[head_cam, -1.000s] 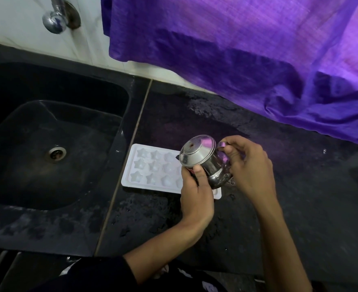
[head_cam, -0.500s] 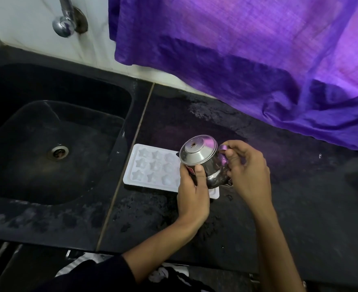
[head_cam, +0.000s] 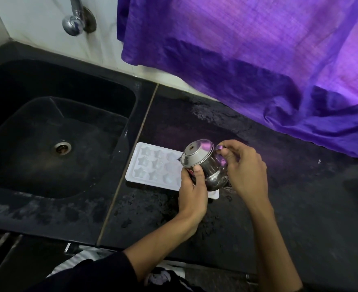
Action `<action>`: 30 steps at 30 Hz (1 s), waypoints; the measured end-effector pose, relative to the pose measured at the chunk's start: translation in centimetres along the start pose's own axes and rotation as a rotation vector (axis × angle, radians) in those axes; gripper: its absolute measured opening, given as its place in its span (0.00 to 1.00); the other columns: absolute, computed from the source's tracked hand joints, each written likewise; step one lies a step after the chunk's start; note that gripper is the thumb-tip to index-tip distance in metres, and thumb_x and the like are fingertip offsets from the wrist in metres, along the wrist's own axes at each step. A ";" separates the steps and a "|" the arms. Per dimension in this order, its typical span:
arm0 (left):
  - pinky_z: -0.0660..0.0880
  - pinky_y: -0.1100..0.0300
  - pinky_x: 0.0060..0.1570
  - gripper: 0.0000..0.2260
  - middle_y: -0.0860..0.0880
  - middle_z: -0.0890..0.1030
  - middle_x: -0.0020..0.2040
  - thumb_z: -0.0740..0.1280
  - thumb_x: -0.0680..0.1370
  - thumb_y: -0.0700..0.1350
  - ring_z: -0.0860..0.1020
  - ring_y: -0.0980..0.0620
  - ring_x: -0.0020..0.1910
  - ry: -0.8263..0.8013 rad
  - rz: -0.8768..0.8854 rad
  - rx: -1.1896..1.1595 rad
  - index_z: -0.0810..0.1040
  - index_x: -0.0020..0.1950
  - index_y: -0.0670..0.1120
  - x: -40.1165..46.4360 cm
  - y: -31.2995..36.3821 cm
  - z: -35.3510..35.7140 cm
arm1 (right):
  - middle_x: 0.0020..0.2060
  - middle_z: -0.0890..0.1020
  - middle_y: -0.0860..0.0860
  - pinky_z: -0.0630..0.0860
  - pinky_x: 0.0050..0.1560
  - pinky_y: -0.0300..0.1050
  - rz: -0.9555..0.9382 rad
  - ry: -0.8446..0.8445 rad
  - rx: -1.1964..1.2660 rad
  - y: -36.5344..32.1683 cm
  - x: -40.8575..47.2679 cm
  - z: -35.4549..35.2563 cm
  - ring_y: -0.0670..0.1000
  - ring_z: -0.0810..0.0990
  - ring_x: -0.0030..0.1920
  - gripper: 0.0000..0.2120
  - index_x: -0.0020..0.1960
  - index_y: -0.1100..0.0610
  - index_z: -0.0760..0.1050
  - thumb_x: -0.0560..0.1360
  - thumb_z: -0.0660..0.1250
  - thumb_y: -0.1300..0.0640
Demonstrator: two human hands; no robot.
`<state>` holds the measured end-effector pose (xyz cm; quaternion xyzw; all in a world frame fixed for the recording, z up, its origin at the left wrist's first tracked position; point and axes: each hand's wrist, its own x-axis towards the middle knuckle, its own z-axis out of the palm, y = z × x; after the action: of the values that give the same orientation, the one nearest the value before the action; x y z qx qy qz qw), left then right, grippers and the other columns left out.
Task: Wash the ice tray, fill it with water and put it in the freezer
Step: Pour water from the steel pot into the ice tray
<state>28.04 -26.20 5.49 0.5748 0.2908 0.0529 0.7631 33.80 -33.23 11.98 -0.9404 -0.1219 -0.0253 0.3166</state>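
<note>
A white ice tray (head_cam: 152, 167) with star-shaped and round cells lies flat on the black counter, just right of the sink. A small steel kettle (head_cam: 203, 163) with its lid on is held over the tray's right end, tilted toward the left. My left hand (head_cam: 192, 192) grips the kettle's body from below and in front. My right hand (head_cam: 243, 167) holds its handle on the right side. The kettle and my hands hide the tray's right part. I cannot see any water stream.
The black sink (head_cam: 53, 131) with a steel drain (head_cam: 62, 147) lies to the left, and a chrome tap (head_cam: 74, 20) comes out of the white wall above it. A purple cloth (head_cam: 258, 60) hangs over the counter's back right. The black counter (head_cam: 300, 207) is wet around the tray.
The kettle and both hands have stayed over the tray's right end. The view has shifted slightly, so everything sits a little to the right in the frame.
</note>
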 end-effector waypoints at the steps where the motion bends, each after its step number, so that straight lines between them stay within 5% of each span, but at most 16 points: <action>1: 0.66 0.63 0.55 0.20 0.56 0.76 0.57 0.51 0.81 0.56 0.74 0.57 0.55 0.000 0.001 -0.003 0.64 0.71 0.52 0.0 0.0 0.0 | 0.33 0.77 0.37 0.65 0.38 0.32 0.000 -0.001 -0.001 0.0 0.0 0.0 0.33 0.73 0.36 0.06 0.51 0.48 0.79 0.78 0.63 0.53; 14: 0.66 0.64 0.55 0.20 0.55 0.76 0.61 0.52 0.81 0.57 0.74 0.58 0.58 -0.032 0.029 -0.002 0.65 0.71 0.53 -0.4 0.0 -0.4 | 0.36 0.80 0.41 0.67 0.43 0.40 0.020 0.040 0.030 -0.1 -1.0 -0.1 0.43 0.77 0.39 0.06 0.50 0.47 0.79 0.78 0.63 0.52; 21: 0.67 0.68 0.53 0.21 0.68 0.73 0.53 0.55 0.81 0.56 0.72 0.70 0.52 -0.022 0.129 0.024 0.63 0.73 0.54 -1.3 -0.5 -0.9 | 0.36 0.82 0.42 0.78 0.48 0.55 0.057 0.129 0.138 0.5 -2.6 0.3 0.46 0.81 0.35 0.08 0.46 0.42 0.77 0.78 0.63 0.54; 25: 0.68 0.66 0.54 0.21 0.69 0.73 0.52 0.55 0.81 0.56 0.72 0.70 0.51 -0.027 0.104 0.036 0.62 0.73 0.54 -2.1 -0.9 -1.1 | 0.36 0.82 0.42 0.77 0.48 0.51 0.054 0.096 0.105 0.5 -3.1 0.0 0.47 0.81 0.36 0.07 0.47 0.42 0.77 0.78 0.63 0.54; 28: 0.66 0.66 0.53 0.20 0.65 0.74 0.52 0.53 0.81 0.56 0.72 0.68 0.50 -0.038 0.061 0.040 0.62 0.73 0.54 -2.6 -1.0 -1.3 | 0.33 0.79 0.41 0.70 0.40 0.32 0.028 0.052 0.052 0.4 -3.4 -0.2 0.40 0.77 0.34 0.06 0.49 0.45 0.78 0.78 0.63 0.53; 30: 0.66 0.65 0.54 0.20 0.61 0.75 0.55 0.53 0.81 0.56 0.73 0.64 0.52 -0.033 0.035 0.035 0.63 0.72 0.54 -2.9 -1.0 -1.4 | 0.34 0.79 0.40 0.65 0.37 0.34 0.009 0.034 0.016 0.1 -3.5 -0.2 0.39 0.75 0.34 0.06 0.50 0.46 0.79 0.78 0.63 0.52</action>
<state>24.67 -26.54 5.41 0.5940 0.2688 0.0515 0.7565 30.43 -34.23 11.65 -0.9378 -0.1125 -0.0388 0.3262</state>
